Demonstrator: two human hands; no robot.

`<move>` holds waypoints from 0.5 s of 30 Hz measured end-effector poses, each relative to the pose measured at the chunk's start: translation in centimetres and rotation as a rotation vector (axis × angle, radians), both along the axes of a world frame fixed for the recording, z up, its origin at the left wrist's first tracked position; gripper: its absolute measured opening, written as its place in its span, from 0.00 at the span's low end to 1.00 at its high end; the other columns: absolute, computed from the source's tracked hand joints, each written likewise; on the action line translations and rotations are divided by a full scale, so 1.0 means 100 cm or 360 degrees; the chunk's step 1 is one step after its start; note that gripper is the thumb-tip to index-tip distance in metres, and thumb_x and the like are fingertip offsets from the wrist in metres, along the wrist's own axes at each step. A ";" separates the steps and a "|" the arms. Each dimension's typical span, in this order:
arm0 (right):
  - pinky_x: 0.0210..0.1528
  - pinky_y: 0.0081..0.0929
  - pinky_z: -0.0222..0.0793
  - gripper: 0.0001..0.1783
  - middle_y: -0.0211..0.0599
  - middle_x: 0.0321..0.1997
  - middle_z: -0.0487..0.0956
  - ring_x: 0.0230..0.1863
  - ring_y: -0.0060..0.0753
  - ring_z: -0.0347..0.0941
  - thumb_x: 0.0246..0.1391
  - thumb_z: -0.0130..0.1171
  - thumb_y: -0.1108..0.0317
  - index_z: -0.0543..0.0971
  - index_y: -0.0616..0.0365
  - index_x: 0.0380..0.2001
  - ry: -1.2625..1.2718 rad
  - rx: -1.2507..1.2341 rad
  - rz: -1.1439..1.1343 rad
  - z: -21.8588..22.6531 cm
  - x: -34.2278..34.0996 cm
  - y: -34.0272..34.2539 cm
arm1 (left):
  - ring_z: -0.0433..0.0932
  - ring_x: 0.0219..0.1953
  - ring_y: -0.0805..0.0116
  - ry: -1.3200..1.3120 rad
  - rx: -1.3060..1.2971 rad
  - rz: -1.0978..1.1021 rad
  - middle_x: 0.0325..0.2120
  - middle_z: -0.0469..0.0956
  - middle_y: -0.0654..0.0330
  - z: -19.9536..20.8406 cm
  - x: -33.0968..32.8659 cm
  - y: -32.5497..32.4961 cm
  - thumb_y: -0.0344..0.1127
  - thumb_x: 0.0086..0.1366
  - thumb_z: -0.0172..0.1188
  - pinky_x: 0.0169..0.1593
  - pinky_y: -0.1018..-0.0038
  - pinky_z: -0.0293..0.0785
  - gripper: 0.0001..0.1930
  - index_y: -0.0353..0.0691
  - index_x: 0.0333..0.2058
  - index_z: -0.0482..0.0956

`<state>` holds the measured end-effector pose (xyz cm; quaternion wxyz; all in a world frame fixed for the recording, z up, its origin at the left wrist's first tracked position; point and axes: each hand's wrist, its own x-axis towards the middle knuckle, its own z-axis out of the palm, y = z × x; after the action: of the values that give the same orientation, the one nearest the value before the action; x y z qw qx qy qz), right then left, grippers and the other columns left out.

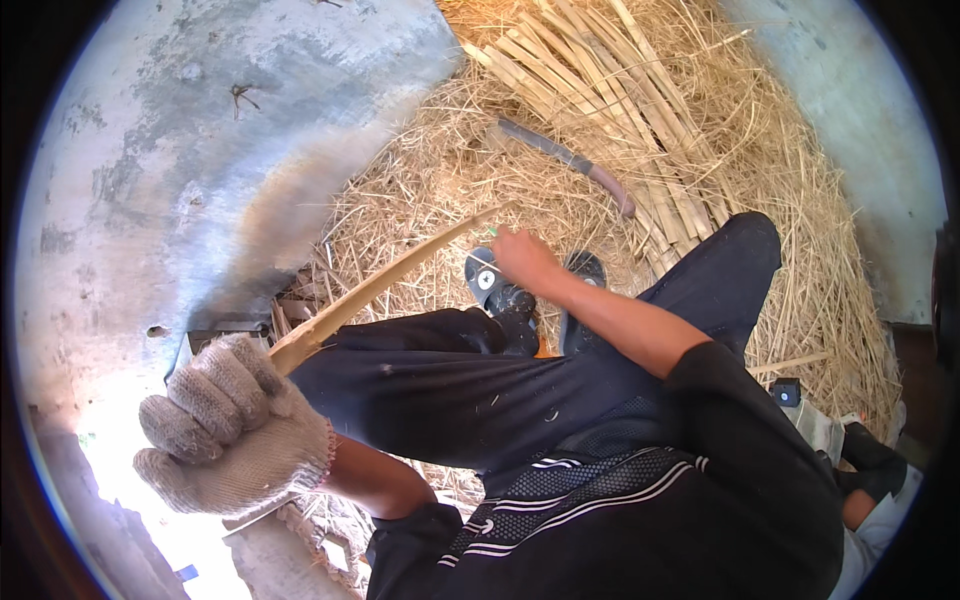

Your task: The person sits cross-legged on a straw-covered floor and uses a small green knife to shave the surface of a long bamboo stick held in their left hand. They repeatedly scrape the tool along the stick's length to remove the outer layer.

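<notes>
My left hand (235, 425), in a knitted grey-white work glove, is shut on the near end of a long thin bamboo strip (390, 280). The strip slants up and to the right, over my dark-trousered knees. My bare right hand (522, 260) reaches down past my knee. It sits just below the strip's far tip, above my dark sandals (497, 288). Its fingers are curled away from view, so what they hold is hidden.
A long knife (565, 158) with a grey blade and a reddish handle lies on the straw (420, 170) ahead. Behind it is a bundle of split bamboo strips (590, 90). Bare concrete floor (200, 150) spreads to the left. A small dark box (787, 392) lies at the right.
</notes>
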<state>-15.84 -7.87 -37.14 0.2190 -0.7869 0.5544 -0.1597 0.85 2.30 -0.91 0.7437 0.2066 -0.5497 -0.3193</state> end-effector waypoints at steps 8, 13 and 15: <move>0.43 0.53 0.75 0.19 0.67 0.39 0.77 0.36 0.66 0.78 0.63 0.43 0.60 0.73 0.67 0.43 0.0016 0.0024 0.0153 -0.001 -0.005 -0.004 | 0.50 0.06 0.77 0.0061 0.0034 0.0022 0.05 0.51 0.68 0.003 0.004 -0.001 0.54 0.68 0.44 0.08 0.79 0.55 0.26 0.52 0.11 0.54; 0.45 0.49 0.76 0.15 0.60 0.39 0.80 0.44 0.58 0.79 0.59 0.46 0.69 0.75 0.68 0.43 -0.0127 0.0470 -0.0220 0.039 0.009 0.001 | 0.48 0.06 0.77 0.0021 0.0059 0.0147 0.05 0.50 0.69 -0.003 0.015 0.009 0.55 0.68 0.43 0.08 0.79 0.54 0.26 0.52 0.12 0.55; 0.48 0.47 0.75 0.15 0.57 0.39 0.81 0.45 0.56 0.79 0.58 0.45 0.70 0.75 0.68 0.44 -0.0160 0.0492 -0.0070 0.064 0.024 0.007 | 0.48 0.05 0.77 0.0054 0.0032 0.0254 0.05 0.50 0.69 -0.002 0.018 0.014 0.55 0.68 0.43 0.08 0.79 0.53 0.26 0.52 0.12 0.55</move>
<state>-13.41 -7.20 -30.77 0.3614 -0.7225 0.5777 -0.1165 2.64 3.65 -1.14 0.7739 0.2518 -0.5156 -0.2680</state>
